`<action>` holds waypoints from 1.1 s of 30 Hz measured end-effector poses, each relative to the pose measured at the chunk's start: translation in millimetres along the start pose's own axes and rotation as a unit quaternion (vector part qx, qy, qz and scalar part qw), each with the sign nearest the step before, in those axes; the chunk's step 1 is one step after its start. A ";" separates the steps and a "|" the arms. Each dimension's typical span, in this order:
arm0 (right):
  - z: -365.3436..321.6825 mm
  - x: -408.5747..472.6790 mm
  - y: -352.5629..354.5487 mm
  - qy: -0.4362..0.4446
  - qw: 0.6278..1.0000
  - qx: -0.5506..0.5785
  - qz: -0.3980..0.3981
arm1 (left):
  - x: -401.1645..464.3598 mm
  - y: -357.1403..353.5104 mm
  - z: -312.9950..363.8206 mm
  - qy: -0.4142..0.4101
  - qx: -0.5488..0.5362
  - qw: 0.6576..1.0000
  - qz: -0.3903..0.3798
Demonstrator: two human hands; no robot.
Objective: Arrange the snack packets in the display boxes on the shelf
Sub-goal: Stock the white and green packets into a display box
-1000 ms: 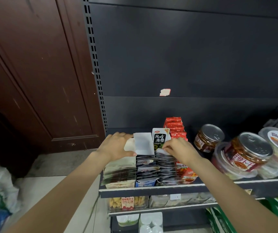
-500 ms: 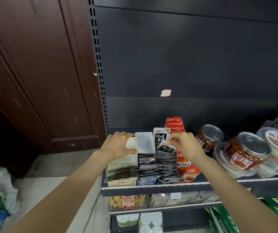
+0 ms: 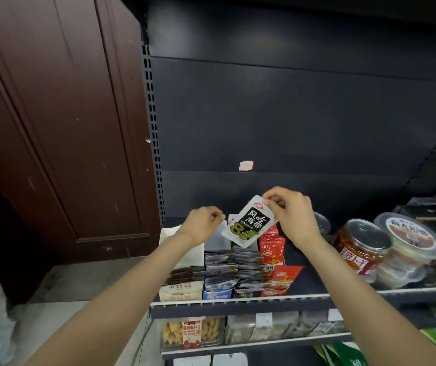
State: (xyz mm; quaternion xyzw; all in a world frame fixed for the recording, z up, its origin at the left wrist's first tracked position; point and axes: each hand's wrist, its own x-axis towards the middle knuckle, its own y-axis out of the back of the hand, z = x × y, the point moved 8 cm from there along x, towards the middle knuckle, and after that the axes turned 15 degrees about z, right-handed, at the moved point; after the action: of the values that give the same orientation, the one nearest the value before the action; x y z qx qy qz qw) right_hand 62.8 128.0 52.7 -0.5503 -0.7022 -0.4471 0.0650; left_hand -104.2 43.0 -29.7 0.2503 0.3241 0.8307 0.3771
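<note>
So we've got one white-and-black foil seaweed snack packet (image 3: 249, 221) up in the air right now, pinched by its top corner in the fingers (image 3: 273, 202) of our right hand (image 3: 292, 216). It hangs tilted, bottom corner swinging toward 7 o'clock, just above the back of the open cardboard display boxes (image 3: 219, 270) on the dark metal shelf (image 3: 238, 299).

Our left hand (image 3: 201, 225) sits at about 9 o'clock from the packet, fingers curled in. Looks like they're on the white back flap (image 3: 215, 237) of the box, but we honestly can't tell whether they're really gripping it or just curled over it.

The boxes are already pretty stuffed with rows of grey-blue foil packets (image 3: 234, 266), with the red foil snack packets (image 3: 273, 250) in the lane just at 3 o'clock of them. Further out at 3 o'clock are round clear plastic jars with metal lids (image 3: 360, 245), well clear of what we're doing.

How we'd do this bit well, judging from here: square the packet up first so it's upright and label forward, then slide it down behind the last one in the matching lane. Use the left hand to brace the box and hold the row forward so there's a gap. Don't jam it in, foil packets buckle and the neighbours pop out.
</note>
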 end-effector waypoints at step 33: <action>44.4 -47.0 51.1 -0.255 0.896 0.364 0.012 | -54.6 32.8 38.8 0.081 -0.396 0.901 0.154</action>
State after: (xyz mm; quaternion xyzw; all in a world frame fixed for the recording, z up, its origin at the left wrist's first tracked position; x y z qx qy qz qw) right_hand 141.2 125.2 27.5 -0.5917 -0.8016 -0.0038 0.0852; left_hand -61.6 -3.1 10.6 0.0588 -0.0450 0.9558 0.2846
